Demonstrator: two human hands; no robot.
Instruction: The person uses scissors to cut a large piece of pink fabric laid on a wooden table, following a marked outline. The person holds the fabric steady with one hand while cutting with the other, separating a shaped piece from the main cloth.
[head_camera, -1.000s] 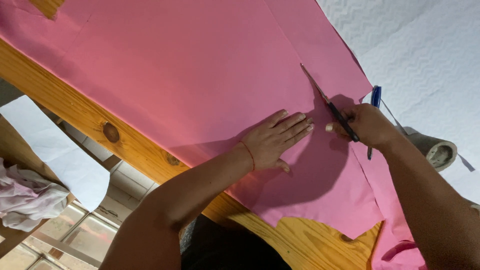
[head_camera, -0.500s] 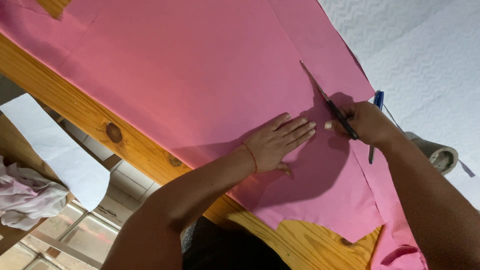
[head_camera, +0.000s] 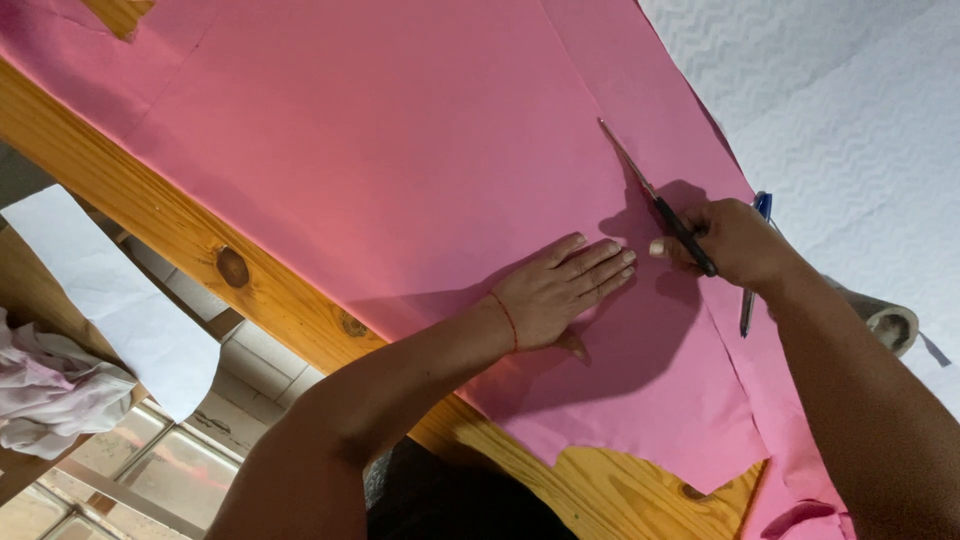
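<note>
A large pink paper sheet (head_camera: 400, 130) lies spread over a wooden table (head_camera: 190, 240). My left hand (head_camera: 562, 293) rests flat on the paper, fingers together and pointing right, pressing it down. My right hand (head_camera: 733, 240) grips a pair of scissors (head_camera: 660, 205) with dark handles, their blades pointing up-left into a cut line in the pink sheet. A blue pen (head_camera: 755, 265) lies on the paper just beyond my right hand, partly hidden by it.
White textured paper (head_camera: 840, 90) covers the table at the upper right. A white sheet (head_camera: 110, 290) and crumpled pale cloth (head_camera: 45, 395) sit below the table edge at the left. A tiled floor (head_camera: 170, 470) shows beneath. A rolled object (head_camera: 890, 320) lies by my right forearm.
The view has shifted slightly. My right hand with the scissors has edged along the cut line. My left hand stays flat on the paper.
</note>
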